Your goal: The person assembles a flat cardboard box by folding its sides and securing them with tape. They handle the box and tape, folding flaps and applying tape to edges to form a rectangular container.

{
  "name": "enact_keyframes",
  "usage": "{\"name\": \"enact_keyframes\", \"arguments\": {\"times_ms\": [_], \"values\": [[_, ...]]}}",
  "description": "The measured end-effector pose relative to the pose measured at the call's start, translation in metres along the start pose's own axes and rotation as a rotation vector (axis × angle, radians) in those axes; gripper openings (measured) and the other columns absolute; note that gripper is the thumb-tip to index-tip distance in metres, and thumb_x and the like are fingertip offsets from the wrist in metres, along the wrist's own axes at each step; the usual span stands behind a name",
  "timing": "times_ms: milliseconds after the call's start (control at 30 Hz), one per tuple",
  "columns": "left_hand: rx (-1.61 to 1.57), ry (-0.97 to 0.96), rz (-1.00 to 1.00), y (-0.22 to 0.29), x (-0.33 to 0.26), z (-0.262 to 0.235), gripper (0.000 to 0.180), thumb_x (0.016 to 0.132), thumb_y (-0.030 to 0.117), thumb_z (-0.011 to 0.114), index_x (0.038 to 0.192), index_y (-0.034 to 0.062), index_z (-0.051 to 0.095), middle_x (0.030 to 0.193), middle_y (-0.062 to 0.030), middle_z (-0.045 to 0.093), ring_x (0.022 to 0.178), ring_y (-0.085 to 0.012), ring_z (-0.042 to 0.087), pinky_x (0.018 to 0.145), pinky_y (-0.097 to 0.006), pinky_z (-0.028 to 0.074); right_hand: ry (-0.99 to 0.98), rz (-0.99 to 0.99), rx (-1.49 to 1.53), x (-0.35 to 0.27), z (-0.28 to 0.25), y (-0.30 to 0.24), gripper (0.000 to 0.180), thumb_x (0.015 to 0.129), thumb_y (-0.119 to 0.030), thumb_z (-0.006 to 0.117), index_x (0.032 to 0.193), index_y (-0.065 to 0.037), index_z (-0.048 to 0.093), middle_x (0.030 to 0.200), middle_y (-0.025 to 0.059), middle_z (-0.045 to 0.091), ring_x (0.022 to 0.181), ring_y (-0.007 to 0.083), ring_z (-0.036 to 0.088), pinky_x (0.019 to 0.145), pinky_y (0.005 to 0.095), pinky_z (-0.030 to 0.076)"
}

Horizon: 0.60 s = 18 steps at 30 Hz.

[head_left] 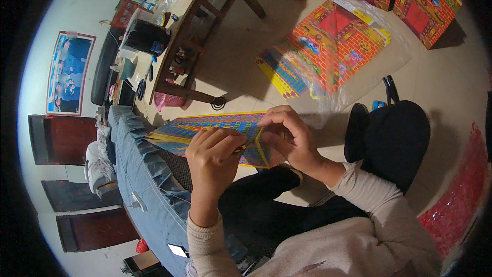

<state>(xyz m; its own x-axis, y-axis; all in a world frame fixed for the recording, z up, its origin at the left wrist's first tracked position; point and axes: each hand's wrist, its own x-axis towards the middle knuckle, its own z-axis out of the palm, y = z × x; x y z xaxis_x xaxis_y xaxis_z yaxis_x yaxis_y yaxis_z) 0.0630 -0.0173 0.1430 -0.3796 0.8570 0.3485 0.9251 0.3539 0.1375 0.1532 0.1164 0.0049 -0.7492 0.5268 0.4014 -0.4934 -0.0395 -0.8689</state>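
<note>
Wears beige sleeves (205, 238) and dark trousers (307, 225). Has a lit phone (178, 250) near the left forearm, on a blue ruffled cover (151, 195). Holds a folded, brightly patterned card piece (225, 121) with yellow edges above the lap, slanting away to the left. Clamps the fingers of the left hand (210, 154) on its near side, with fingertips curled over. Sets the right hand (293, 136) at its right end, with thumb and forefinger slightly apart by the folded corner; cannot tell whether pinched tight. Has a black padded seat (397, 138) to the right, with a shiny red sheet (458, 195) farther right. Faces, beyond, printed card sheets (359, 46) partly under clear plastic (400, 56) on the tiled floor (241, 92). Has a cluttered wooden worktop (187, 10) at left, with a pink basket (168, 101) near its leg. Farthest ahead, has brick-patterned card panels (428, 7) standing upright.
</note>
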Motion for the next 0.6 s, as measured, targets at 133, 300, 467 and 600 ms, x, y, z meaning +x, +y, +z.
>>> {"name": "enact_keyframes", "arguments": {"times_ms": [133,300,467,600], "values": [[-0.004,-0.015,0.007,0.0006,0.0021,-0.0016,0.019,0.064,0.002,0.079,0.081,0.0086,0.073,0.087,-0.0031,0.074,0.079,-0.0228,0.070,0.069,-0.035,0.053,-0.002,-0.056,-0.038,0.0024,-0.0022,0.0061,0.025,0.091,-0.008,0.075,0.113,-0.005,0.066,0.115,0.0106,0.060,0.110,0.0236,0.062,0.094,0.0335,0.051],[-0.001,-0.015,0.030,-0.0012,0.0017,-0.0026,0.021,0.064,0.002,0.079,0.083,0.0086,0.073,0.089,-0.0031,0.074,0.080,-0.0231,0.070,0.069,-0.036,0.053,-0.007,-0.021,0.006,0.0023,-0.0018,0.0062,0.025,0.089,-0.009,0.077,0.112,-0.006,0.067,0.114,0.0096,0.060,0.110,0.0234,0.062,0.093,0.0341,0.051],[0.010,-0.015,0.043,-0.0025,0.0004,-0.0022,0.022,0.065,0.003,0.079,0.085,0.0087,0.074,0.089,-0.0030,0.074,0.080,-0.0230,0.069,0.070,-0.036,0.053,-0.033,-0.032,-0.026,0.0047,-0.0046,0.0087,0.026,0.088,-0.008,0.078,0.112,-0.008,0.067,0.114,0.0081,0.060,0.107,0.0196,0.062,0.088,0.0319,0.052],[0.019,-0.038,0.067,-0.0036,0.0022,-0.0039,0.020,0.067,0.005,0.078,0.087,0.0094,0.075,0.088,-0.0030,0.074,0.080,-0.0229,0.069,0.070,-0.036,0.052,-0.028,-0.014,0.030,0.0077,-0.0047,0.0084,0.027,0.087,-0.005,0.078,0.112,-0.008,0.067,0.116,0.0063,0.059,0.102,0.0154,0.062,0.085,0.0291,0.053]]}}
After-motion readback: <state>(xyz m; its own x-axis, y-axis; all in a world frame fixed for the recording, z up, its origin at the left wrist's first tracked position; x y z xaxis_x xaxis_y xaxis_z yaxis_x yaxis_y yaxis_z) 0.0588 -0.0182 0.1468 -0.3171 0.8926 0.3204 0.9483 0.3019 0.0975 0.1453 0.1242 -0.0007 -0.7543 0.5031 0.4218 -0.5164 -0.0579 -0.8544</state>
